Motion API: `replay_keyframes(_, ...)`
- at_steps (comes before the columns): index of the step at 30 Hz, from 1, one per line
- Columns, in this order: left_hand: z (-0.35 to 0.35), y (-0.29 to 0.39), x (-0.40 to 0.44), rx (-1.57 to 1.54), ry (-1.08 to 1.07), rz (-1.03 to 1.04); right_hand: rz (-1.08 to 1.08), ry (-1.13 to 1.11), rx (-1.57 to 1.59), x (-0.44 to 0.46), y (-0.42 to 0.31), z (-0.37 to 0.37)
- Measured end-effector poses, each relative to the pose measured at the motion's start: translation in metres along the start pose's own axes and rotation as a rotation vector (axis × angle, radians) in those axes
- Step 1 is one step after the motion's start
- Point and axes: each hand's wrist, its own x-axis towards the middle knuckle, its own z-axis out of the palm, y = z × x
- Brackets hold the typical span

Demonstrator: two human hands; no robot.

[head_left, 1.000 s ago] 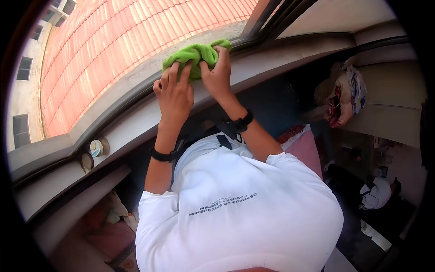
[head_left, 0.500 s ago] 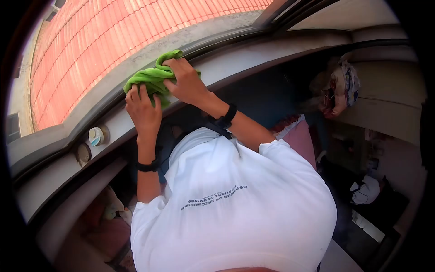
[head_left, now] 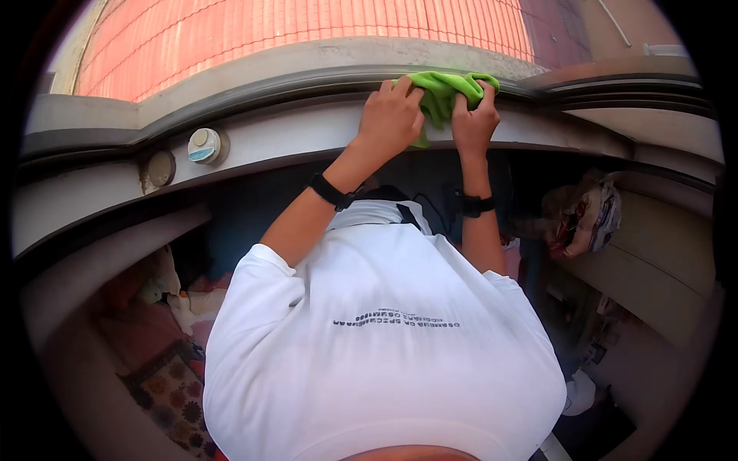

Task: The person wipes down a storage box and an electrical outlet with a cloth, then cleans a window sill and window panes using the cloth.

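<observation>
**Green cloth (head_left: 438, 91) gathered between two hands at the window**

Largest is the red ridged roof (head_left: 307, 24), outside and well apart from the hands. Nearer runs the pale sill (head_left: 288, 129), a long ledge that bears the smaller things. Along its outer side lies the dark window frame (head_left: 296, 91); its raised rails probably make the surface there uneven.

On the right, inside the room, hangs or rests a bulky bag (head_left: 590, 217), clear of both arms. The cloth lies bunched across the frame and sill, one fold drooping towards the inner edge. The left hand (head_left: 387, 119) has its fingers clamped on one end; the right hand (head_left: 475, 127) has its fingers and thumb clamped on the other. Holding both ends likely keeps the folds together and spreads the pressure.

Farther left on the sill, a lidded tub (head_left: 204, 146) stands apart from the cloth. Just beside it is a round disc (head_left: 161, 168). Both would obstruct that stretch of sill.
</observation>
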Motion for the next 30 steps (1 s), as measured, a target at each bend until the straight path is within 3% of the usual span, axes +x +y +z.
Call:
replay_keyframes(3,-0.035,-0.034,-0.030,-0.086,-0.070,-0.155,-0.044,-0.062,0.071,-0.022,-0.036,0.031)
replay_keyframes(5,-0.064,-0.049,-0.056,-0.189,-0.104,-0.371,-0.083,-0.099,0.124,-0.043,-0.064,0.053)
replay_keyframes(9,-0.121,-0.092,-0.097,-0.139,-0.010,-0.462,-0.264,-0.261,0.259,-0.074,-0.121,0.107)
replay_keyframes(11,-0.141,-0.111,-0.111,-0.104,0.022,-0.611,-0.305,-0.365,0.319,-0.088,-0.149,0.127)
replay_keyframes(15,-0.137,-0.145,-0.141,-0.198,0.135,-0.663,-0.365,-0.523,0.358,-0.114,-0.196,0.155)
replay_keyframes(22,-0.126,-0.134,-0.129,-0.325,0.145,-0.558,-0.218,-0.604,0.511,-0.097,-0.167,0.123)
replay_keyframes(24,-0.124,-0.114,-0.116,-0.416,0.129,-0.290,-0.132,-0.644,0.522,-0.090,-0.142,0.098)
replay_keyframes(26,-0.121,-0.086,-0.106,-0.481,-0.027,-0.316,-0.034,-0.532,0.849,-0.090,-0.120,0.081)
replay_keyframes(27,-0.114,-0.074,-0.101,-0.550,-0.079,-0.193,0.029,-0.565,1.106,-0.088,-0.115,0.072)
replay_keyframes(28,-0.108,-0.064,-0.092,-0.615,-0.119,-0.064,0.029,-0.553,1.100,-0.087,-0.111,0.064)
replay_keyframes(30,-0.103,-0.047,-0.087,-0.693,-0.178,-0.083,0.400,-0.551,1.339,-0.090,-0.103,0.046)
